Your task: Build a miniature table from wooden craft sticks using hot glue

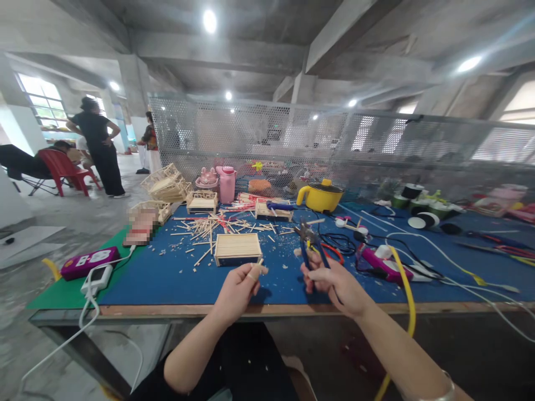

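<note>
My left hand (237, 291) pinches a short, thin wooden stick (260, 263) over the front of the blue table mat. A pair of pliers (307, 239) with dark blue handles is in my right hand (340, 283), its jaws pointing up and away from me. The pliers and the stick are apart. Just beyond my left hand lies a small slatted wooden frame (238, 246), shaped like a tiny bed. Loose wooden sticks (209, 227) and small offcuts are scattered behind and around it.
Behind stand two more small wooden models, a blue glue gun (281, 206), a pink jug (227, 185) and a yellow electric pot (321, 196). Cables and a purple power strip (382, 264) lie at right. Another purple strip (90, 263) sits left. People (98, 142) are in the background.
</note>
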### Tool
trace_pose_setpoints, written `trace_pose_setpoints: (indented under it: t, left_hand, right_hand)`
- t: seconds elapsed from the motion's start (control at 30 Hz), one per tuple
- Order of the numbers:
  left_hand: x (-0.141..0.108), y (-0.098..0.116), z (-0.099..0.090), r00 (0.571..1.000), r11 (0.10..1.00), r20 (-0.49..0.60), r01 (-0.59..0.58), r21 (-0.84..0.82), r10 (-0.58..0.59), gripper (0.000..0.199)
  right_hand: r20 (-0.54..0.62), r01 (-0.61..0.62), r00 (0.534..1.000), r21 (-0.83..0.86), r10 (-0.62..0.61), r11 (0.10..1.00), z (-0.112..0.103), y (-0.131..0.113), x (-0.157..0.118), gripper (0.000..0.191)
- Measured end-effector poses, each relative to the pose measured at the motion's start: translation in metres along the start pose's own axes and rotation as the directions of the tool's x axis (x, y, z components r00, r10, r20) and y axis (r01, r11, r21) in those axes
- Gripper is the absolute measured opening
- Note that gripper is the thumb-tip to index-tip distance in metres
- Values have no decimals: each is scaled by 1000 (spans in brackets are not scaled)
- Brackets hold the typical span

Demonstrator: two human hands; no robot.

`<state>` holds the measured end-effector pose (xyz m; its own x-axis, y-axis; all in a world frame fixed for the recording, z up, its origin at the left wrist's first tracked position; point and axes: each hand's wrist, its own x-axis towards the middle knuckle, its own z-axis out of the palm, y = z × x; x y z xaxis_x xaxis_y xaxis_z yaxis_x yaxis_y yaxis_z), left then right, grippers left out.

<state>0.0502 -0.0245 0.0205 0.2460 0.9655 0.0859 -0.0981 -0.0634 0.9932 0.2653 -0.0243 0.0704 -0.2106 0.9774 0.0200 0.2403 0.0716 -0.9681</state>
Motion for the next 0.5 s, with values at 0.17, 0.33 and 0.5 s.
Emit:
trace_pose_setpoints:
  t: [0.17, 0.33, 0.5]
  left_hand:
    - [-3, -3, -2, 998, 987, 24, -64, 145, 61, 37]
    - [-2, -1, -6, 971, 906, 11, -225, 359, 237, 43]
    - [-6, -9, -22, 981, 916, -25, -172, 362, 194, 44]
  right_hand:
    - [-265, -193, 963, -797, -46, 572, -8, 16, 51, 69]
    - [-260, -80, 874, -910, -411, 407, 19, 27, 61, 63]
    - [315, 669, 623, -689, -716, 278, 38, 29, 33, 38]
